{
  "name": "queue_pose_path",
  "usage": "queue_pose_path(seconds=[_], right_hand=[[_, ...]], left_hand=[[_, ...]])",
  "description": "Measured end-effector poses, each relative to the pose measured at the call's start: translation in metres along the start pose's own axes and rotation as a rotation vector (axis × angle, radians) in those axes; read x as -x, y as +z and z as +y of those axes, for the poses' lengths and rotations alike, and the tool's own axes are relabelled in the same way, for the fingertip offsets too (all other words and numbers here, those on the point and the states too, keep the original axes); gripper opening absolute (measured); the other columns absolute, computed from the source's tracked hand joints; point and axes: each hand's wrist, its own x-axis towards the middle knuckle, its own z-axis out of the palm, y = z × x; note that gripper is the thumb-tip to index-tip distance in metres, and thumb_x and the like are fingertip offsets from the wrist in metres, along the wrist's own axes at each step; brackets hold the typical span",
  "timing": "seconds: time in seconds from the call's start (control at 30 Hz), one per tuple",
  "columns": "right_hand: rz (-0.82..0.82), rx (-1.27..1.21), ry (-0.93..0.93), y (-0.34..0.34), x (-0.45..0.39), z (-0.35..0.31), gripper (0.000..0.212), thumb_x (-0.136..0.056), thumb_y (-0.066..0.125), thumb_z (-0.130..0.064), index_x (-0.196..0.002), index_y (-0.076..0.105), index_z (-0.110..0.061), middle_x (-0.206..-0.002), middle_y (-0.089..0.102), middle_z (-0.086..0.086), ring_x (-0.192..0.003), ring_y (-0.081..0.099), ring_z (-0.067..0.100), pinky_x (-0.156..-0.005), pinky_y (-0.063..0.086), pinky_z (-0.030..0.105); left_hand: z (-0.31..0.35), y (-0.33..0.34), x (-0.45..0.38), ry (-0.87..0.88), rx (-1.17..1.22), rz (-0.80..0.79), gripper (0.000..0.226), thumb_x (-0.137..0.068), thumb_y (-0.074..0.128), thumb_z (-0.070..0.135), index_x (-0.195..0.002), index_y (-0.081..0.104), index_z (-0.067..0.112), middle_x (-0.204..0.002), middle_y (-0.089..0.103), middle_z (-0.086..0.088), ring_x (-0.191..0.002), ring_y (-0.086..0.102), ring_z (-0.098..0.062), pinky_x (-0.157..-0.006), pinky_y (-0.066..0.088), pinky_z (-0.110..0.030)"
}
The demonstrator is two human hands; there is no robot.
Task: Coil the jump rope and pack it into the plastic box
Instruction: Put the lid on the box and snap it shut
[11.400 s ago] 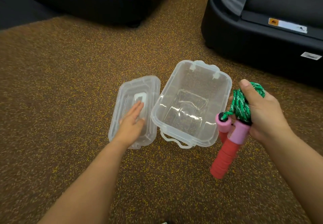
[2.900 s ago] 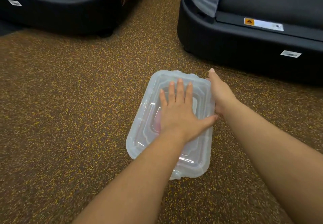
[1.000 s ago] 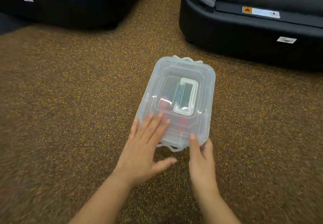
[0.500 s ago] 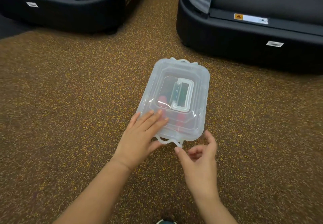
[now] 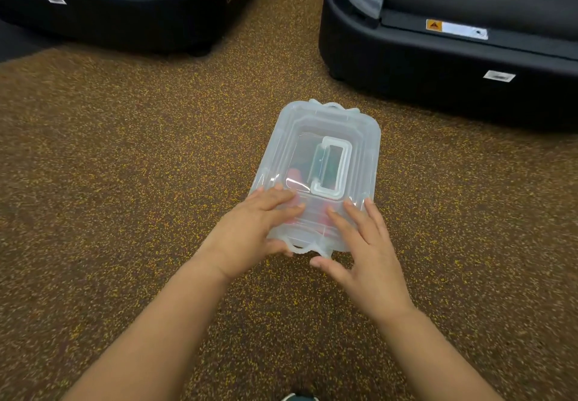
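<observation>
The clear plastic box (image 5: 359, 138) stands on the brown speckled floor with its lid on. Through the lid I see the jump rope (image 5: 294, 175) only as a red and green blur inside. A white carry handle (image 5: 331, 166) lies flat on the lid. My left hand (image 5: 253, 231) rests on the lid's near left part, fingers spread, thumb below the front edge by the latch (image 5: 305, 249). My right hand (image 5: 362, 244) lies on the near right part, fingers apart, thumb under the front rim.
Two black exercise machine bases stand behind the box: one (image 5: 125, 9) at the far left, one (image 5: 453, 56) at the far right, close behind it. Speckled floor (image 5: 125, 181) stretches to the left and right. A shoe tip (image 5: 297, 397) shows at the bottom edge.
My right hand rose from the floor in front of the box and now lies on the lid's near right part. My left hand stayed on the near left part.
</observation>
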Motion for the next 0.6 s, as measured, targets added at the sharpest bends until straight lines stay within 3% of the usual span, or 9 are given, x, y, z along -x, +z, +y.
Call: queue_pose_path(seconds=[0.17, 0.3, 0.37, 0.5, 0.6], right_hand=[[0.089, -0.052, -0.044, 0.008, 0.002, 0.003, 0.067, -0.08, 0.053, -0.062, -0.134, 0.052, -0.022, -0.141, 0.047, 0.001, -0.144, 0.018, 0.027, -0.116, 0.018, 0.034], [0.183, -0.165, 0.008, 0.012, 0.0, -0.001, 0.045, -0.083, 0.058, -0.049, -0.117, 0.066, -0.021, -0.131, 0.056, 0.004, -0.14, 0.025, 0.026, -0.116, 0.009, 0.015], [0.203, -0.183, 0.029, 0.014, 0.0, -0.003, 0.041, -0.082, 0.059, -0.046, -0.113, 0.068, -0.021, -0.13, 0.057, 0.005, -0.139, 0.026, 0.026, -0.115, 0.008, 0.013], [0.237, -0.2, 0.064, 0.019, 0.002, -0.011, 0.04, -0.081, 0.06, -0.044, -0.112, 0.069, -0.02, -0.131, 0.056, 0.005, -0.139, 0.027, 0.025, -0.115, 0.01, 0.013], [0.246, -0.184, 0.09, 0.021, 0.002, -0.016, 0.04, -0.082, 0.059, -0.047, -0.112, 0.068, -0.023, -0.132, 0.057, 0.003, -0.139, 0.027, 0.023, -0.112, 0.01, 0.01]], left_hand=[[-0.003, 0.0, -0.001, 0.007, 0.053, 0.018, 0.067, -0.064, 0.075, 0.037, -0.126, 0.062, 0.017, -0.14, 0.052, -0.008, -0.132, 0.035, -0.019, -0.113, 0.02, -0.043], [-0.005, -0.009, -0.006, -0.053, 0.166, -0.002, 0.052, -0.072, 0.079, 0.03, -0.12, 0.066, 0.018, -0.139, 0.052, -0.004, -0.132, 0.034, -0.009, -0.114, 0.013, -0.016], [-0.008, -0.013, -0.009, -0.05, 0.155, -0.035, 0.048, -0.074, 0.078, 0.03, -0.118, 0.067, 0.019, -0.138, 0.054, -0.003, -0.132, 0.036, -0.008, -0.111, 0.013, -0.01], [-0.016, -0.014, -0.006, 0.023, 0.149, -0.058, 0.061, -0.078, 0.051, 0.065, -0.117, 0.068, 0.021, -0.134, 0.051, 0.004, -0.131, 0.04, -0.006, -0.112, 0.017, -0.01], [-0.023, -0.014, -0.006, 0.061, 0.168, -0.053, 0.067, -0.08, 0.041, 0.071, -0.116, 0.069, 0.021, -0.132, 0.05, 0.005, -0.132, 0.03, 0.004, -0.111, 0.015, -0.008]])
